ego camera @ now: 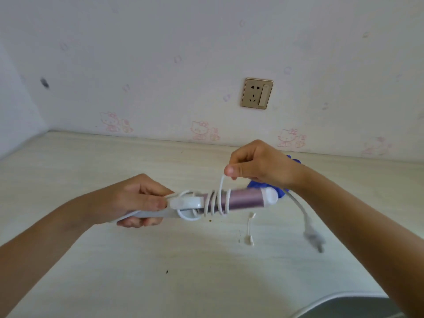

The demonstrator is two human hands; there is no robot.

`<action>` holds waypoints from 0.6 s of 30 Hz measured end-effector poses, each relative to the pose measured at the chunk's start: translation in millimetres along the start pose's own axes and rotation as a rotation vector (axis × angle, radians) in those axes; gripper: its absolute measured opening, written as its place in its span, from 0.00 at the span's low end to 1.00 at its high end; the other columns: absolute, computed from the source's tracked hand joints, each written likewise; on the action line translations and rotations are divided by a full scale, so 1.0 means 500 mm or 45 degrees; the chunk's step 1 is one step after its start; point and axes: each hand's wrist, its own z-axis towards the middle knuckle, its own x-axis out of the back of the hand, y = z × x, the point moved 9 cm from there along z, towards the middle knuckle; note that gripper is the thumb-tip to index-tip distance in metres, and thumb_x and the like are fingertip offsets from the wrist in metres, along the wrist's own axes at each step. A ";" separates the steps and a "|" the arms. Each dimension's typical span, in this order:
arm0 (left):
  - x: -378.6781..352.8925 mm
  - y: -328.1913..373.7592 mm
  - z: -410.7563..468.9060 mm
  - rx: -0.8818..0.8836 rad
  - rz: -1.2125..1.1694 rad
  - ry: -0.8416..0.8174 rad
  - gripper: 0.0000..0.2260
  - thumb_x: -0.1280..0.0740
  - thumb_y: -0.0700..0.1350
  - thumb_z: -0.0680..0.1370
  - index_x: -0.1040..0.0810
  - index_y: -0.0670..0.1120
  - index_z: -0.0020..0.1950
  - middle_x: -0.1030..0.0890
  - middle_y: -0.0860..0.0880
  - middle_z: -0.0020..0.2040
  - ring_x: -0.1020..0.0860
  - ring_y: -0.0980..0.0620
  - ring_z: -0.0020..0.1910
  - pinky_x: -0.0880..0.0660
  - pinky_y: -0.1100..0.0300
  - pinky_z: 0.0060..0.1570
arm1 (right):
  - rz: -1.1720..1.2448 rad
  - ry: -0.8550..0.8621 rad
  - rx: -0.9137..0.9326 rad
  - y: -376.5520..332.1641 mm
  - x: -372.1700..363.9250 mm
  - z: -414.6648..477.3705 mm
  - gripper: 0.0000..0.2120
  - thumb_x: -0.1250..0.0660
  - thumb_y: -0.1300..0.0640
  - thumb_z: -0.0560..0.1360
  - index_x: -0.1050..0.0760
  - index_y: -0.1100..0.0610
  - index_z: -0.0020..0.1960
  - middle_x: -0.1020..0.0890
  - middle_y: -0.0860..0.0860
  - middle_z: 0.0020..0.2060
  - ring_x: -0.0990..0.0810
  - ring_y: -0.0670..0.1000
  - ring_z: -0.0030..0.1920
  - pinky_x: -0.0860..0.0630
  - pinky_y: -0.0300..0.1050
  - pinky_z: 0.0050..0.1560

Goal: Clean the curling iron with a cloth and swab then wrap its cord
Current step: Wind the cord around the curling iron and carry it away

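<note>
Head view: nearest, at the bottom right edge, is a grey rounded object with a white rim [358, 304]; what it is I cannot tell. Above the pale wood-grain worktop [91, 249], the left hand [142, 198] has its fingers curled round the white handle of the one purple-barrelled curling iron [243, 198], holding it level, probably so turns can be laid on. The right hand [259, 164] pinches the thin white cord [220, 187] just above the barrel, seemingly keeping it taut. About four turns sit on the barrel. The blurred plug [314, 239] hangs free. One crumpled blue cloth [259, 185] lies behind, and two small white swab pieces [249, 236] lie below.
</note>
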 end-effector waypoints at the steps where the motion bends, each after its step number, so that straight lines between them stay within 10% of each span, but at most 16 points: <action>1: 0.008 0.004 -0.001 -0.057 -0.090 0.045 0.21 0.29 0.57 0.79 0.17 0.39 0.57 0.24 0.46 0.32 0.34 0.54 0.21 0.38 0.67 0.23 | 0.009 -0.002 -0.006 0.015 -0.006 -0.003 0.22 0.26 0.47 0.76 0.22 0.67 0.39 0.29 0.60 0.29 0.33 0.52 0.30 0.34 0.44 0.34; 4: 0.024 0.009 0.004 -0.163 -0.274 0.229 0.18 0.29 0.53 0.78 0.17 0.39 0.57 0.24 0.43 0.33 0.36 0.55 0.20 0.38 0.69 0.22 | -0.179 -0.009 -0.129 0.049 -0.051 -0.020 0.22 0.37 0.41 0.82 0.22 0.56 0.37 0.25 0.43 0.28 0.29 0.46 0.30 0.30 0.43 0.36; 8: 0.034 0.017 0.022 -0.188 -0.406 0.509 0.13 0.30 0.53 0.74 0.17 0.43 0.48 0.25 0.42 0.33 0.36 0.54 0.20 0.39 0.68 0.21 | -0.563 -0.194 -0.168 0.019 -0.130 -0.050 0.23 0.39 0.44 0.83 0.22 0.60 0.40 0.20 0.49 0.33 0.28 0.44 0.31 0.28 0.43 0.37; 11: 0.050 0.041 0.026 -0.157 0.076 0.637 0.17 0.33 0.57 0.75 0.17 0.43 0.49 0.24 0.46 0.32 0.35 0.52 0.23 0.40 0.64 0.24 | -0.530 -0.103 0.031 -0.062 -0.107 -0.055 0.20 0.34 0.48 0.81 0.27 0.59 0.36 0.26 0.47 0.27 0.31 0.44 0.28 0.32 0.39 0.31; 18: -0.052 0.024 0.034 -0.056 0.137 -0.040 0.17 0.32 0.59 0.81 0.15 0.48 0.58 0.23 0.50 0.34 0.34 0.53 0.24 0.37 0.64 0.24 | 0.122 -0.039 0.096 -0.034 -0.019 -0.027 0.05 0.21 0.56 0.71 0.14 0.55 0.40 0.21 0.58 0.30 0.30 0.52 0.29 0.32 0.45 0.32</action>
